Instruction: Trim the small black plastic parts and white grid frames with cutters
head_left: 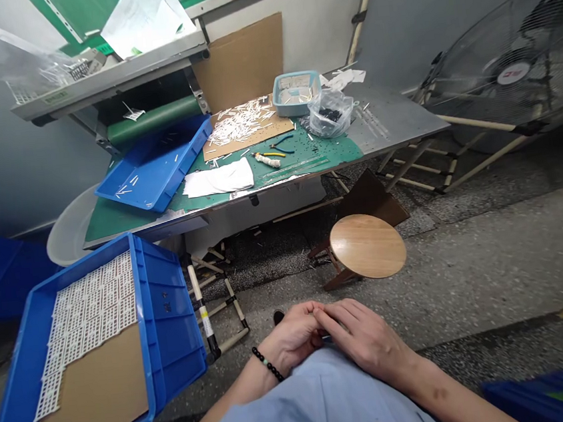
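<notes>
Both my hands meet in front of the blue shirt, at the lower middle of the view. My left hand [297, 335], with a dark beaded bracelet at the wrist, has its fingers curled under the other hand. My right hand [362, 333] lies partly over it, fingers bent and pressed together. Whether anything small is between them is hidden. Beyond them stands a round wooden stool [368, 245]. On the green-topped table [161, 218] are many white strips [239, 123] on cardboard, pliers [270, 154], a folded white cloth [220, 178] and a tilted blue tray [149, 168].
A blue crate [169, 317] at the left holds white grid pieces [92, 301] on cardboard. A light-blue basket [297, 108] and a plastic bag [330, 113] stand on the table. A large fan [508, 73] is at the right, a pipe frame [204, 306] left of the stool.
</notes>
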The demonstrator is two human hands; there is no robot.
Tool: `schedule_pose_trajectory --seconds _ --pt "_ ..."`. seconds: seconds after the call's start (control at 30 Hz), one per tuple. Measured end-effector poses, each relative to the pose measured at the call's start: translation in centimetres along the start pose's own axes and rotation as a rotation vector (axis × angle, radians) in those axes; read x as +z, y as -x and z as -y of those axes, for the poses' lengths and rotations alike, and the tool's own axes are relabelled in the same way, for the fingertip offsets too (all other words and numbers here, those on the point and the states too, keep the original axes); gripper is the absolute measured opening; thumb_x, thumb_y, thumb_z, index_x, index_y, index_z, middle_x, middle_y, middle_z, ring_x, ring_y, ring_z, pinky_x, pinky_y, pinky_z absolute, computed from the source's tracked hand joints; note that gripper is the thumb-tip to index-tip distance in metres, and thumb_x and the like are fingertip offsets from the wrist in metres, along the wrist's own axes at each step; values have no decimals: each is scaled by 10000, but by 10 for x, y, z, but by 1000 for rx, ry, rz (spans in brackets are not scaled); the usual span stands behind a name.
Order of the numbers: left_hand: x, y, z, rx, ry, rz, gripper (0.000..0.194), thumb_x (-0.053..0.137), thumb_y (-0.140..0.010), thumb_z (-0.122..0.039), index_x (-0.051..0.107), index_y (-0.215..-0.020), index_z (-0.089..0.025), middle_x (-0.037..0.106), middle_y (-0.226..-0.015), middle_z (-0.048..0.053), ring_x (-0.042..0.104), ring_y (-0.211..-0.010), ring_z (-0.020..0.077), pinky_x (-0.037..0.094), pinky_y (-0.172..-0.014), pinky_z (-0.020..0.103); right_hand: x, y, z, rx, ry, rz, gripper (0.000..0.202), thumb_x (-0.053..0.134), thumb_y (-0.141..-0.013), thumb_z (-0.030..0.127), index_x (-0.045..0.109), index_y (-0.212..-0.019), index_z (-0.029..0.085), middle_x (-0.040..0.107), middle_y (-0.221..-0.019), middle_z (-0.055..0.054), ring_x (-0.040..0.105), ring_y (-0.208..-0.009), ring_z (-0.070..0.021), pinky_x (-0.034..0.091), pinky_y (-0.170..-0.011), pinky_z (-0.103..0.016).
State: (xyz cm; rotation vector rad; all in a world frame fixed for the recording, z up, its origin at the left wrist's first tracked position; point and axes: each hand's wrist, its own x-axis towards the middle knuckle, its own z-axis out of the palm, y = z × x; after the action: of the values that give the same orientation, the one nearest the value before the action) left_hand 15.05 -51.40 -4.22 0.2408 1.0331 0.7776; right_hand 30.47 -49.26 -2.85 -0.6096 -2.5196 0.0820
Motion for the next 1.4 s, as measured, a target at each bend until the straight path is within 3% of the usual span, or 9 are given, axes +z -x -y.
schedule_pose_trajectory --seconds 0.4,0.67,1.0,1.4 --pt "-1 6 -5 -10 63 103 260 731 -511 -81 614 -743 -106 527 -620 -19 423 -536 57 284 -570 228 -5 -1 0 -50 -25 2 256 434 -925 118 617 -1097 64 650 -939 -143 567 -836 -215 473 -760 -380" --pt "5 16 -11 -25 89 105 258 736 -543 -62 634 -777 -102 527 -635 -17 441 -546 55 329 -572 210 -18 -10 -4 -178 25 23 248 431 -920 134 634 -1056 95 652 -870 -94 569 -810 -198 473 -761 -370" --pt "10 18 -6 -26 36 56 260 709 -528 -47 607 -755 -123 516 -610 -46 413 -504 38 297 -511 180 -14 -6 1 -141 94 32 192 482 -895 146 631 -1003 93 627 -828 -64 547 -758 -178 448 -701 -338" --pt "14 21 -9 -13 32 97 227 719 -518 -50 548 -642 -133 488 -549 -61 417 -491 41 298 -497 174 -14 -6 5 -117 126 12 204 450 -916 162 620 -1014 108 640 -845 -66 543 -757 -169 437 -687 -329"
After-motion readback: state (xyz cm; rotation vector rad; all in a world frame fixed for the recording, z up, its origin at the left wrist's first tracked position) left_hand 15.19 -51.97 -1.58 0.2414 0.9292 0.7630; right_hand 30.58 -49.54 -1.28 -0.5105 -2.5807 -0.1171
